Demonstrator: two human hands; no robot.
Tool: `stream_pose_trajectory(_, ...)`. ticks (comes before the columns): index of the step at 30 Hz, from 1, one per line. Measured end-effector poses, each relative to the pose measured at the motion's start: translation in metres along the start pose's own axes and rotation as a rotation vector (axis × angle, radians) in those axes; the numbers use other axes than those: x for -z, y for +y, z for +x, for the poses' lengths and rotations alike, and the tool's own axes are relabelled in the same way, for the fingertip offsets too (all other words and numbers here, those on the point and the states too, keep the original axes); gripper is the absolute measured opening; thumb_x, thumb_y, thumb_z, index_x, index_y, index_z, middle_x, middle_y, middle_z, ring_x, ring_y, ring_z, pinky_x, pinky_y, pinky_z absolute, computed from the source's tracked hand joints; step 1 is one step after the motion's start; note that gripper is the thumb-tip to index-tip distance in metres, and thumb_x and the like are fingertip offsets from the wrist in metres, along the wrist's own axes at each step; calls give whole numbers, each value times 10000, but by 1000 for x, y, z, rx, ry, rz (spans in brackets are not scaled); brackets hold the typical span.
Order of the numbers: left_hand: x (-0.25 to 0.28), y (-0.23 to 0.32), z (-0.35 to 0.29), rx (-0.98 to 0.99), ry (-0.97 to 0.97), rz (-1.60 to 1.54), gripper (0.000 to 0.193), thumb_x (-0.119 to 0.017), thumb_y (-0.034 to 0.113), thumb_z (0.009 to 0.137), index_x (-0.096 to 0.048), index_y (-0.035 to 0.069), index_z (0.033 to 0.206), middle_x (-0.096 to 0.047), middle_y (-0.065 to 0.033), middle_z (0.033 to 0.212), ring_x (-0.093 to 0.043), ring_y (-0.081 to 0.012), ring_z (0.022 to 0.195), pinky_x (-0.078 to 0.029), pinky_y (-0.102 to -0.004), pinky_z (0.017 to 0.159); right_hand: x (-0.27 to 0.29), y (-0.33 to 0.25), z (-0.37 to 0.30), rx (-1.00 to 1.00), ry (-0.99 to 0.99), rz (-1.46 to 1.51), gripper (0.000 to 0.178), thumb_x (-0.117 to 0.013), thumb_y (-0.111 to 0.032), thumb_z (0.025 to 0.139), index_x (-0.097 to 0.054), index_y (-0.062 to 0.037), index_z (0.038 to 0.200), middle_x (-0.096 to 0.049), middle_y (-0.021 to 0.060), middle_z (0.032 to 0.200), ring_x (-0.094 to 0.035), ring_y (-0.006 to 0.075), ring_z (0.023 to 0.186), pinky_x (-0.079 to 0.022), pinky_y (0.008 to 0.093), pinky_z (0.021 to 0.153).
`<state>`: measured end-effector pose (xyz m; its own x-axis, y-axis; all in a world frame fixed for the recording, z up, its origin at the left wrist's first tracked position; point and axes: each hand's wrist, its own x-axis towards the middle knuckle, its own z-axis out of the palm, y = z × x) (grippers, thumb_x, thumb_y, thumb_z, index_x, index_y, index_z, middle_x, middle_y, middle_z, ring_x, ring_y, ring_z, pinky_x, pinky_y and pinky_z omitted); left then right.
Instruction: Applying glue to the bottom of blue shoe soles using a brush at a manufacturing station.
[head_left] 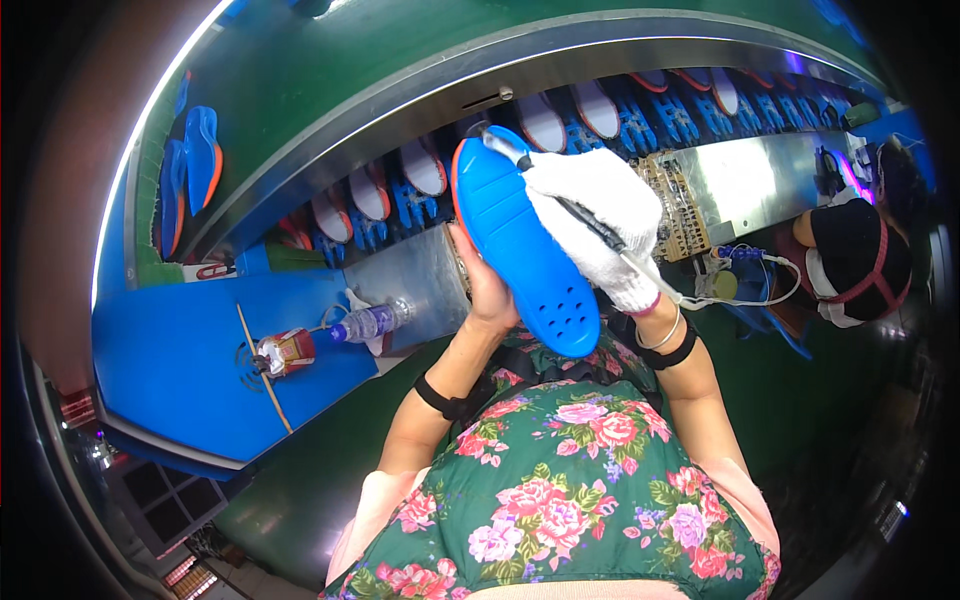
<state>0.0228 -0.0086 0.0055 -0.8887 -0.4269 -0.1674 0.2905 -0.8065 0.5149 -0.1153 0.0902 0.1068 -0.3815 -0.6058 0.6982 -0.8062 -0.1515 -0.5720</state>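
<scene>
A blue foot-shaped shoe sole [528,245] is held up in front of my chest, tilted, with raised lines across its upper half, several small holes near its lower end and an orange-red edge at the upper left. My bare left hand [484,280] grips it from the left side, its fingers hidden behind. In a white knitted glove, my right hand [600,205] is closed round a corded, pen-like tool [510,150]. That tool's metal end lies at the sole's upper end; whether it touches cannot be made out. A white cord trails right from the glove.
Behind a metal rail [470,105], shoes with white soles [423,168] stand on blue holders in a row. More blue soles [203,158] lie far left. A blue table [200,375] bears a bottle [365,323] and a thin stick. Another person [850,260] sits at the right.
</scene>
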Motion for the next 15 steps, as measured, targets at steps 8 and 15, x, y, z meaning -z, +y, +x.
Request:
stream_pose_trajectory(8, -8, 9, 1, 27, 132, 292, 962, -238, 841, 950, -337, 122, 1582, -461, -98, 1544, -453, -285, 1406, -357, -465, 1182, -16, -27, -8, -31, -124, 151, 280, -779, -26, 805, -775, -60, 1083, -760, 116, 1037, -725, 280, 917, -568, 364, 796)
stream_pose_trajectory(15, -5, 18, 0, 42, 155, 139, 997, -245, 877, 918, -369, 125, 1560, -478, -119, 1529, -486, -320, 1381, -385, -491, 1163, -22, -18, -4, 72, -75, 5, 323, -778, -9, 765, -772, -59, 1084, -760, 127, 1092, -731, 304, 918, -575, 383, 793)
